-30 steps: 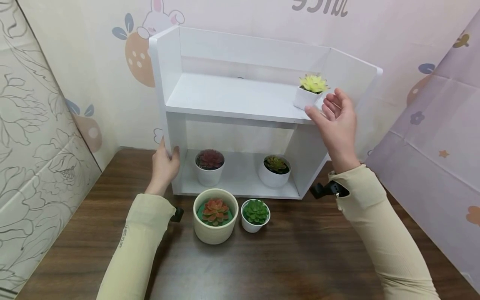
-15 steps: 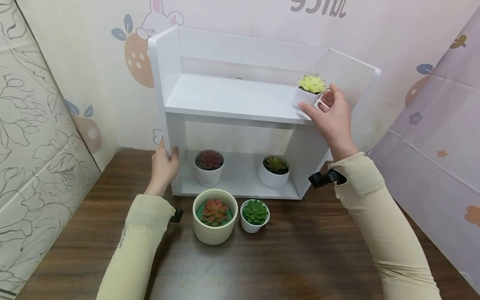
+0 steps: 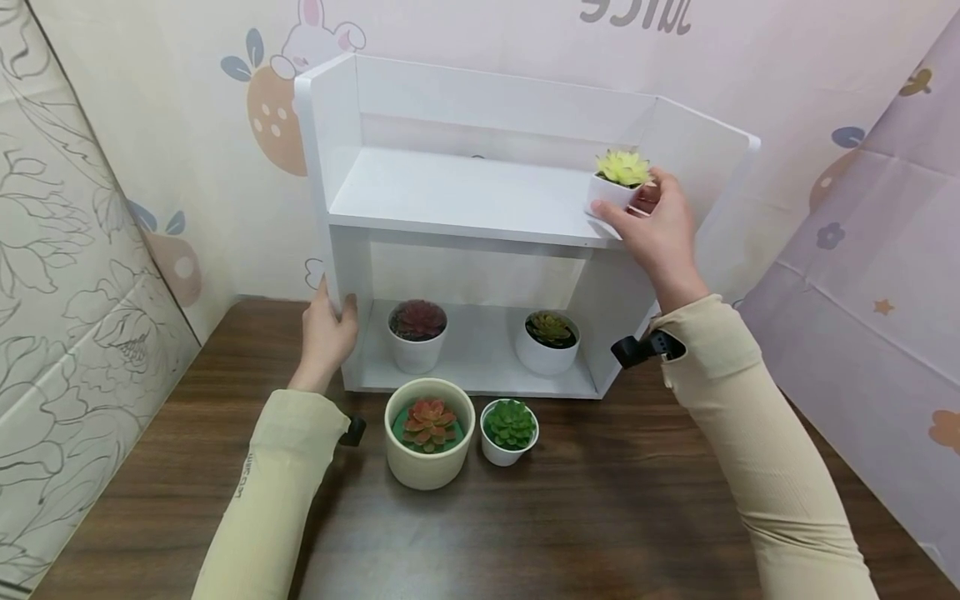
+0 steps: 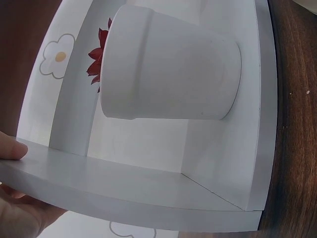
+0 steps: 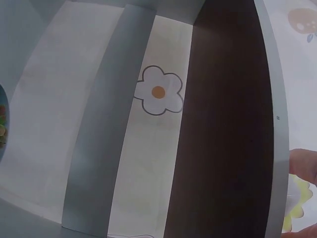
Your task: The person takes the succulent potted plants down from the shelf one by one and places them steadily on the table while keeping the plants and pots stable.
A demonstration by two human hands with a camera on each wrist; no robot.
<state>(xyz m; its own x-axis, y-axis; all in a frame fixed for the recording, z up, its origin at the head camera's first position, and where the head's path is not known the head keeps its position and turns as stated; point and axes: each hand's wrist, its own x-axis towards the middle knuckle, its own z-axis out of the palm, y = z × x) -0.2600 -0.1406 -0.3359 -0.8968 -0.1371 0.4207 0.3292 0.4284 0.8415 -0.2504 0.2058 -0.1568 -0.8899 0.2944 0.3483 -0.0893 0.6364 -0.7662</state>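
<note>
The 2-tier white shelf (image 3: 487, 87) bears a yellow succulent (image 3: 623, 167) in a white pot (image 3: 609, 191) on its upper board (image 3: 457, 187).

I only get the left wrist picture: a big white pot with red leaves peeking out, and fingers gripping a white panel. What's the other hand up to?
Observer: In the head view, the right hand pinches a small angular pot with a yellow succulent on the top shelf.
Operator: Lovely! Is my red-leaved pot alone down there?
Observer: No, a second white pot stands on the same lower shelf, near its right end.
Operator: And in front of the shelves, on the table?
Observer: There's a green succulent in a white cup-shaped pot, just right of a bigger cream pot.
</note>
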